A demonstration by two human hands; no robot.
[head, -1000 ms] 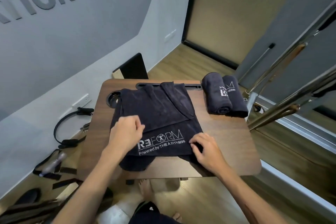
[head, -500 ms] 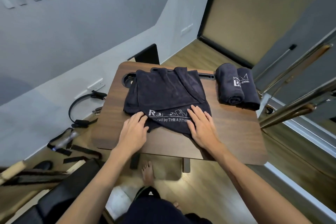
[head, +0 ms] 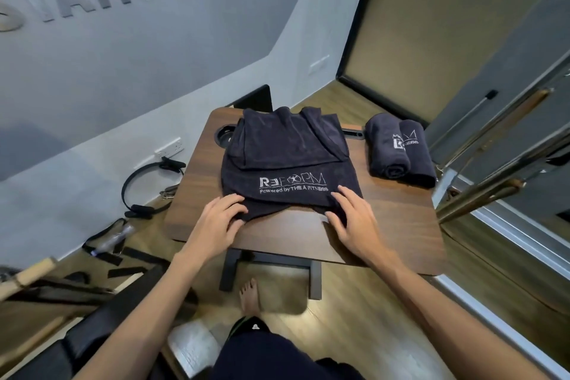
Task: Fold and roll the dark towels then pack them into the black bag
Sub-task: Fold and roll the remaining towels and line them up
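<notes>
A dark folded towel (head: 287, 160) with white REFORM lettering lies flat on the small wooden table (head: 385, 225). My left hand (head: 220, 219) rests on the towel's near left corner with fingers spread and lightly bent. My right hand (head: 351, 216) presses on the near right corner, fingers extended. Two rolled dark towels (head: 399, 149) lie side by side at the table's far right. I see no black bag that I can tell apart.
A round cup recess (head: 223, 136) sits in the table's far left corner. Black ring and straps (head: 138, 188) lie on the floor at the left wall. Metal rails (head: 493, 170) run along the right. My bare foot (head: 249, 296) stands under the table.
Both hands have slid back toward the near edge of the towel, uncovering the full lettering. The camera view has shifted slightly.
</notes>
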